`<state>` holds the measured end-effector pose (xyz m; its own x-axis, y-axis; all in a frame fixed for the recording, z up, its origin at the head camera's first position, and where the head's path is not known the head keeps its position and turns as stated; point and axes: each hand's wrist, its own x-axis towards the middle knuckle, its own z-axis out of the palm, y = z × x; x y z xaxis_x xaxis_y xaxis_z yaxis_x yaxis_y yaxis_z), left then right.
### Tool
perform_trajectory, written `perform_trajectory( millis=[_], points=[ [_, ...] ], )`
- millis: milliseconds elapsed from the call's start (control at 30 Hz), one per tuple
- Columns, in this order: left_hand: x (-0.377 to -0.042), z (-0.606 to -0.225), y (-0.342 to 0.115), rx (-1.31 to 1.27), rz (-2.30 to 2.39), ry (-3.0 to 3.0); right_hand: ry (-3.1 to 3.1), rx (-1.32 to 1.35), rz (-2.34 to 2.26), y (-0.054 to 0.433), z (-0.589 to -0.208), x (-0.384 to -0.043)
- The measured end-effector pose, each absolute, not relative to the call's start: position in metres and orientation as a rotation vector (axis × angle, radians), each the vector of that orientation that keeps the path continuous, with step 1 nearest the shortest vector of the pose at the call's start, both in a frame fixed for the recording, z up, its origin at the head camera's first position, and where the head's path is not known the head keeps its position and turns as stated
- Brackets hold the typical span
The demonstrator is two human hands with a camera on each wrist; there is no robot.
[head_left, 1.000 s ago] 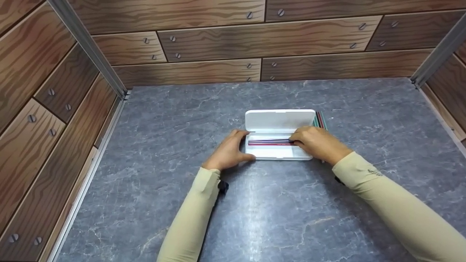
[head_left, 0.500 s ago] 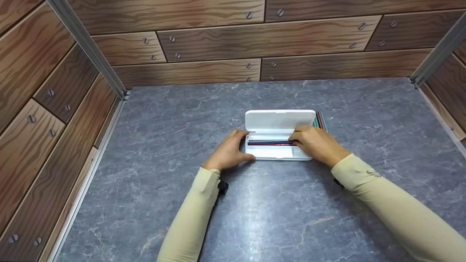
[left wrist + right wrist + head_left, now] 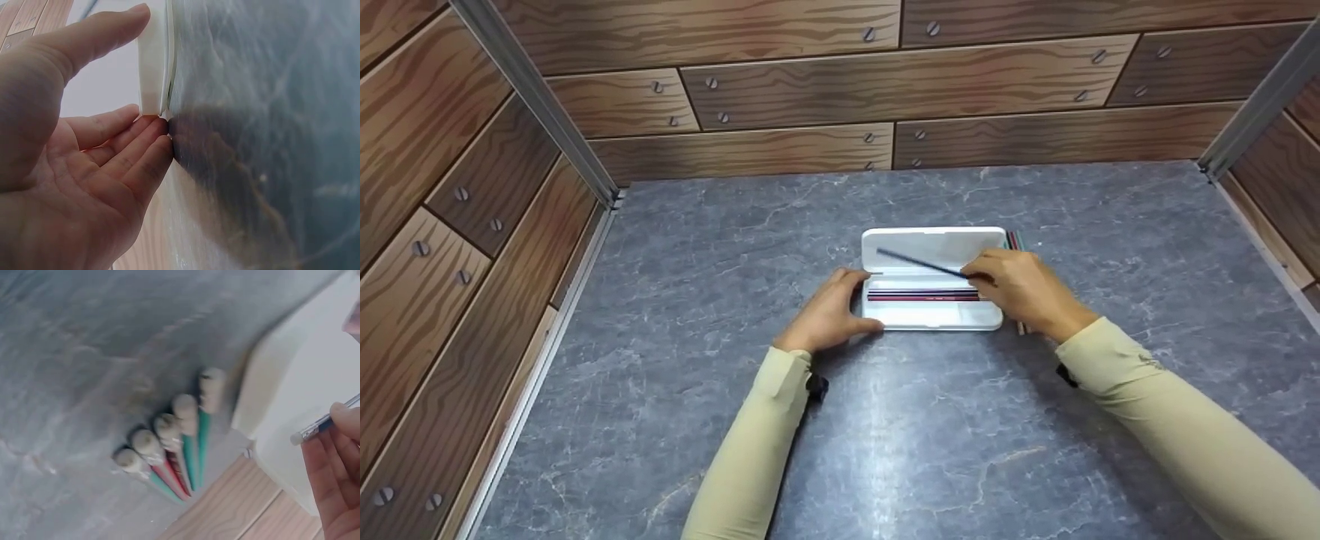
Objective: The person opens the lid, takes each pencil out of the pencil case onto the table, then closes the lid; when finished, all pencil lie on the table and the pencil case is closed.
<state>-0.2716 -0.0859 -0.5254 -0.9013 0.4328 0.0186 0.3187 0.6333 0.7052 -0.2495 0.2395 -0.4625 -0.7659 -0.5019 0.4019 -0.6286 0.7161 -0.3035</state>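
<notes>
A white pencil case (image 3: 915, 316) lies with its lid (image 3: 952, 244) raised at the back. My left hand (image 3: 829, 311) holds its left end, thumb at the front corner and fingers at the back corner. Inside, several pencils (image 3: 922, 295), dark and red, lie side by side. My right hand (image 3: 1020, 289) pinches a dark blue pencil (image 3: 919, 261) near its eraser end, the other end slanting up over the case towards the lid. In the right wrist view a white eraser (image 3: 296, 438) and silver ferrule stick out past the thumb.
Right of the case lie several loose pencils (image 3: 191, 450), green, red and dark, with eraser ends towards the front; my right hand partly covers them in the head view. Wood-patterned walls (image 3: 780, 90) border the grey marbled table (image 3: 735, 225).
My right hand has lifted one dark pencil from among those in the case and tilted it upward, moving slightly right and back. The left hand keeps its place on the case.
</notes>
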Motion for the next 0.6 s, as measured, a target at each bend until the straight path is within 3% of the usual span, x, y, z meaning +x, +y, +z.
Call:
perform_trajectory(
  millis=[200, 600],
  points=[
    [-0.274, -0.533, -0.086, 0.642, 1.127, 2.709, -2.514, 0.764, 0.751, 0.250, -0.449, -0.248],
    [-0.268, -0.522, -0.086, 0.672, 1.138, 2.713, -2.746, 0.020, 0.893, 0.302, -0.454, -0.244]
  ],
)
